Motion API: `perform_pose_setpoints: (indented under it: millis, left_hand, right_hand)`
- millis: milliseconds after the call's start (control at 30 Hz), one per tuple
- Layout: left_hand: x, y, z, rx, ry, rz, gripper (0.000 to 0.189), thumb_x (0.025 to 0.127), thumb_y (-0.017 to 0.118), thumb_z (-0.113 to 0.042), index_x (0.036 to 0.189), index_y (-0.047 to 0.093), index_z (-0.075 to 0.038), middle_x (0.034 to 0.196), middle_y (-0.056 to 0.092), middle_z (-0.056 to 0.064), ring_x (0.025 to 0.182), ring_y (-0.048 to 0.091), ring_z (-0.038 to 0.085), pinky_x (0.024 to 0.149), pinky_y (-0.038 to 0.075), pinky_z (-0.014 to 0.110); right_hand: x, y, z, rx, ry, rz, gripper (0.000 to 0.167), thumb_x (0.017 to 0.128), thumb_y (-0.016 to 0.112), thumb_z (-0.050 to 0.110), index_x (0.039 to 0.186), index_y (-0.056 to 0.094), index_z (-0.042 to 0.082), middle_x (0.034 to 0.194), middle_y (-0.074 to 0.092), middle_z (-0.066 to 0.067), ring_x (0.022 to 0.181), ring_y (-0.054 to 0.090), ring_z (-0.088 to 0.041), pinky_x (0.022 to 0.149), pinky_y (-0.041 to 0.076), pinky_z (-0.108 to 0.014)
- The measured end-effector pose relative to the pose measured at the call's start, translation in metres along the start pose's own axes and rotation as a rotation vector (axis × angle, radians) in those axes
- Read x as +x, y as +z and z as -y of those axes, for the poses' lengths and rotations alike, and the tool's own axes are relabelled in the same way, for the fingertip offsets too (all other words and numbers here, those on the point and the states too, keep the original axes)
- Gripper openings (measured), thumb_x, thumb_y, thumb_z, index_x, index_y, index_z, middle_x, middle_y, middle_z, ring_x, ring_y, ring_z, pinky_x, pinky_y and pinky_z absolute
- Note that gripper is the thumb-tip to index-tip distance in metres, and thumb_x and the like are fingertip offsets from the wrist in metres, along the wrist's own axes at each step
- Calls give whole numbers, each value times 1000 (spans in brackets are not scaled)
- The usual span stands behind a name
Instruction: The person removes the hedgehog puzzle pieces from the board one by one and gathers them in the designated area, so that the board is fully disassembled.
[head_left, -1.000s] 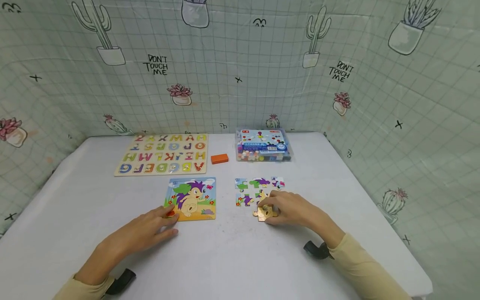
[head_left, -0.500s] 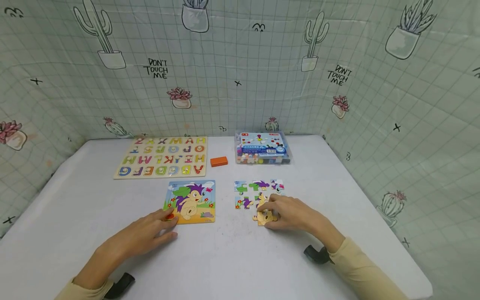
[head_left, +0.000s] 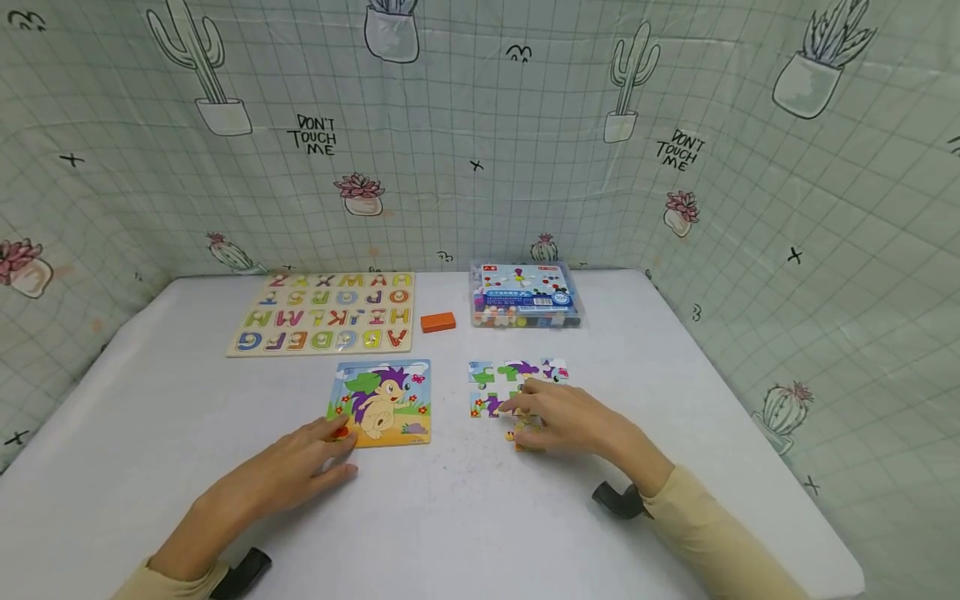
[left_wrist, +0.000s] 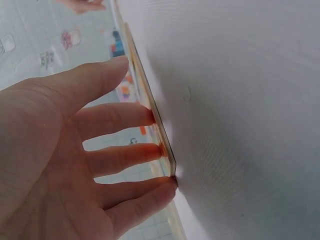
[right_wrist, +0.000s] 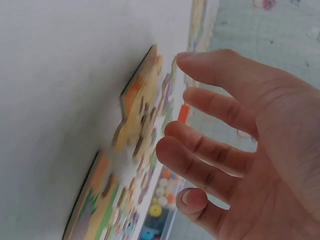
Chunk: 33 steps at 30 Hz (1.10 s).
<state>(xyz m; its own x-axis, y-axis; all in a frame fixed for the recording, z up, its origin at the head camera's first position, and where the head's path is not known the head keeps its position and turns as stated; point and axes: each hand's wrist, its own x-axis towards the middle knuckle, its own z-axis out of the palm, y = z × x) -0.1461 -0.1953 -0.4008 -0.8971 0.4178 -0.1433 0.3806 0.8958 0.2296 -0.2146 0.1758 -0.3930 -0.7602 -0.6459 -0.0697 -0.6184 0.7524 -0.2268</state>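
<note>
My left hand [head_left: 281,467] rests its fingertips on the near left corner of a square hedgehog picture board [head_left: 382,400]. In the left wrist view, the straight fingers [left_wrist: 120,152] touch the board's thin edge and the thumb stands apart. My right hand [head_left: 581,421] hovers over loose jigsaw pieces of the same picture [head_left: 480,375], partly hiding the nearer ones. Its fingers [right_wrist: 200,167] are loosely bent with nothing between them in the right wrist view. A tan and orange jigsaw piece [right_wrist: 137,95] lies on the table beside that hand's fingertips.
A wooden alphabet board [head_left: 322,315] lies at the back left. Right of it are an orange block [head_left: 438,322] and a clear plastic box with a blue label [head_left: 525,296]. A patterned cloth [head_left: 480,208] hangs behind the white table [head_left: 420,525].
My right hand has let go of the near hedgehog piece, lifted a little and shifted left over the pieces. The left hand stays on the picture board.
</note>
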Motion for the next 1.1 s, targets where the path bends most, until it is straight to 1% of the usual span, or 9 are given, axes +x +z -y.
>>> perform_pose_setpoints:
  millis: [133, 233, 367, 433, 567, 700, 867, 967, 1100]
  left_hand:
    - [-1, 1, 0, 0, 23, -18, 52, 91, 67, -43, 128, 65, -6, 146, 47, 25, 134, 44, 48, 106, 41, 60]
    - [-2, 0, -1, -6, 30, -21, 52, 91, 66, -42, 128, 65, -5, 147, 46, 27, 134, 46, 47, 105, 43, 59]
    - [-3, -1, -1, -9, 16, -5, 54, 92, 66, -42, 130, 64, -4, 148, 44, 28, 134, 45, 46, 105, 43, 58]
    - [-3, -1, 0, -14, 15, -4, 54, 92, 65, -42, 130, 63, -4, 148, 43, 28, 135, 45, 46, 105, 43, 57]
    - [-6, -1, 2, -27, 19, -4, 53, 92, 65, -41, 130, 63, -3, 149, 43, 28, 135, 46, 46, 105, 44, 56]
    - [-7, -4, 4, -25, 26, 10, 52, 91, 67, -40, 129, 64, -4, 148, 45, 26, 134, 47, 44, 105, 45, 55]
    - [-9, -6, 7, -22, 43, 21, 49, 91, 68, -40, 126, 67, -6, 145, 49, 25, 133, 49, 44, 103, 46, 56]
    - [-10, -5, 9, -28, 50, 25, 48, 91, 67, -42, 125, 68, -9, 144, 50, 26, 131, 50, 45, 102, 46, 57]
    - [-12, -6, 11, -47, 51, 29, 46, 90, 67, -43, 122, 71, -11, 143, 50, 27, 131, 50, 46, 101, 46, 59]
  right_hand:
    - [14, -1, 14, -11, -12, -6, 37, 89, 69, 35, 125, 67, 25, 99, 59, 1, 72, 47, -8, 59, 40, -23]
    - [26, 1, 26, -12, -20, -6, 39, 90, 69, 37, 126, 65, 24, 103, 60, 1, 78, 51, -8, 65, 44, -23]
    - [44, 4, 45, -14, -37, 12, 40, 92, 66, 39, 129, 63, 23, 106, 61, 2, 85, 54, -7, 72, 48, -24]
    - [55, 6, 54, -27, -62, 16, 40, 93, 66, 39, 129, 63, 22, 106, 61, 2, 86, 54, -7, 73, 48, -24]
    - [77, 14, 71, -59, -126, 11, 40, 93, 65, 39, 128, 64, 20, 101, 59, 3, 79, 52, -7, 65, 44, -21]
    - [94, 20, 86, -47, -146, 26, 43, 93, 66, 41, 130, 63, 20, 96, 57, 4, 75, 48, -7, 61, 40, -20]
    - [112, 27, 103, -28, -146, 40, 42, 93, 66, 41, 131, 61, 23, 109, 60, 4, 82, 52, -7, 68, 46, -22]
    - [121, 29, 115, -17, -154, 41, 42, 93, 66, 39, 131, 61, 24, 115, 60, 3, 85, 53, -8, 69, 47, -22]
    - [131, 32, 127, -22, -186, 34, 44, 92, 67, 38, 133, 61, 23, 116, 60, 2, 87, 53, -8, 70, 47, -18]
